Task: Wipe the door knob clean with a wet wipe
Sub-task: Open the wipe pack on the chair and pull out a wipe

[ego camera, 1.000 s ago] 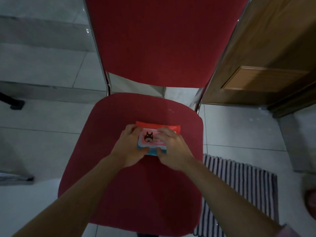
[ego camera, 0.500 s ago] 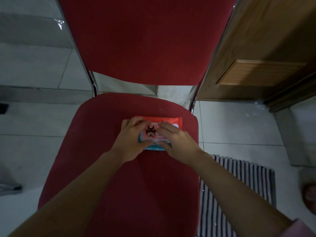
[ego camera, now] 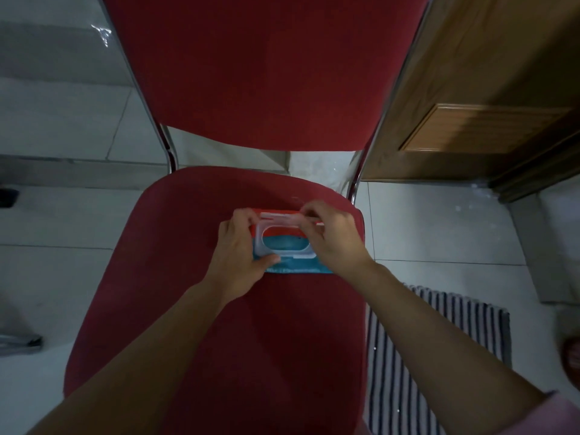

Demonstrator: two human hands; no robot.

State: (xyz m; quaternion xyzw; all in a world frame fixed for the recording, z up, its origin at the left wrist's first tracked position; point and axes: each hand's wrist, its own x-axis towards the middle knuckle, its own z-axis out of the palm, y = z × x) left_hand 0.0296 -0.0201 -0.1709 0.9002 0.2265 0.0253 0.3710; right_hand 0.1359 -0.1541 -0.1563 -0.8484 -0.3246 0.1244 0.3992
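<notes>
Both hands on wipe pack (ego camera: 295, 267) | left hand (ego camera: 240, 252) clamps pack | right hand (ego camera: 334, 237) pinches lid (ego camera: 281, 220) up

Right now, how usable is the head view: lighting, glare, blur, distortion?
Head view: dim overall, reds and browns muddy. A small glare patch sits on the tiled wall upper left. Wide-angle bending bows the chair frame and wooden door. Fingertips of the right hand on the wet wipe pack lid look slightly soft; the left hand is sharper.
</notes>
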